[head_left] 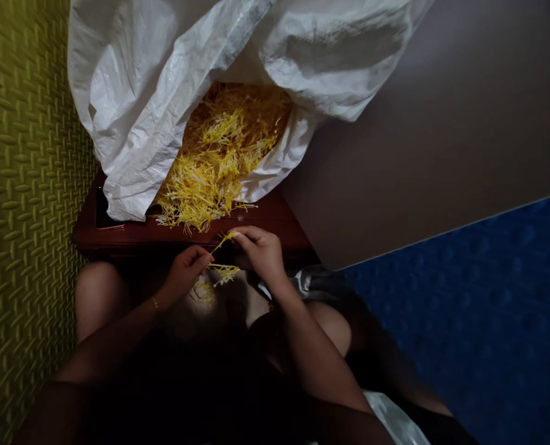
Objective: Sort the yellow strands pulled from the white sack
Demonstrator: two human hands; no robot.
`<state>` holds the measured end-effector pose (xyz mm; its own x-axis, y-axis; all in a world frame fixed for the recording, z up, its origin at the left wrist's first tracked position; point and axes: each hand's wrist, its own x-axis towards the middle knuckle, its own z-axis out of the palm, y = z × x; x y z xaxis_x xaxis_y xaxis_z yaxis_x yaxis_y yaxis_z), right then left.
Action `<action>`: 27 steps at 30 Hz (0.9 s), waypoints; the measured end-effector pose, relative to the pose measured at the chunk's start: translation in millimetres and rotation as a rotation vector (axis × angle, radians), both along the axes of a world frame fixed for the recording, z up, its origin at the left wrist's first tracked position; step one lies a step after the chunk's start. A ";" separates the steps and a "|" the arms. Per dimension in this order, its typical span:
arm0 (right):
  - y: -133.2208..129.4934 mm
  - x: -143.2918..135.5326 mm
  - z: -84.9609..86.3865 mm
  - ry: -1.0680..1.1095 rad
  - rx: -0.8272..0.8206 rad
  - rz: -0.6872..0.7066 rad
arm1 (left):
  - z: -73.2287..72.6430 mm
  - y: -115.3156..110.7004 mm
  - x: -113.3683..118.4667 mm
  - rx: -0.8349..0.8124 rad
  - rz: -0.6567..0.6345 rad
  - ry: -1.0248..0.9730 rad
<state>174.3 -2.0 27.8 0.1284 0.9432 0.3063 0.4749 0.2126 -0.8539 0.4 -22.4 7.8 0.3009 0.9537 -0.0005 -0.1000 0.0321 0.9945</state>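
Note:
My left hand (190, 267) is closed in a pinch on a thin yellow sprig (220, 245), with several fine branches. At the sprig's upper end, the thumb and fingers of my right hand (259, 250) pinch its yellow tip. A second yellow-white tuft (226, 273) sticks out to the right from my left fingers, below the stretched sprig. Just beyond both hands lies a heap of similar yellow and white sprigs (210, 167), spilling from the mouth of a large white woven sack (149, 117). The exact tips inside my fingers are hidden.
The sack rests on a dark red wooden surface (275, 216), with a dark phone-like object (108, 210) at its left. Yellow textured matting (25, 185) is on the left; a grey panel (418, 142) and blue matting (479, 296) are on the right. My knees flank the hands.

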 end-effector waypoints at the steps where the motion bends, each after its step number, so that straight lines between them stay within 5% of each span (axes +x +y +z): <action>1: 2.4 5.4 -0.7 -0.073 0.064 -0.058 | -0.1 -0.5 -0.9 0.005 -0.003 -0.002; 6: 14.1 70.6 2.7 -0.238 0.095 -0.465 | 1.6 -1.4 -9.0 -0.041 0.049 -0.030; 9: 10.7 99.9 4.1 -0.335 -0.203 -0.230 | 3.5 2.1 -12.2 -0.089 0.129 -0.071; 13: 1.4 96.7 -2.2 -0.511 -0.612 0.195 | 5.9 6.1 -11.9 -0.113 0.173 -0.108; 16: -1.7 83.6 -4.5 -0.669 -0.717 0.244 | 6.6 7.1 -9.7 -0.121 0.172 -0.107; 21: -3.1 67.0 6.2 -0.845 -0.693 0.120 | 5.4 7.0 -7.2 -0.135 0.155 -0.119; 24: -4.7 51.9 14.7 -0.826 -0.494 -0.003 | 4.6 6.4 -6.2 -0.149 0.140 -0.110; 27: -6.7 35.7 16.6 -0.726 -0.353 0.040 | 4.5 6.1 -5.3 -0.150 0.141 -0.094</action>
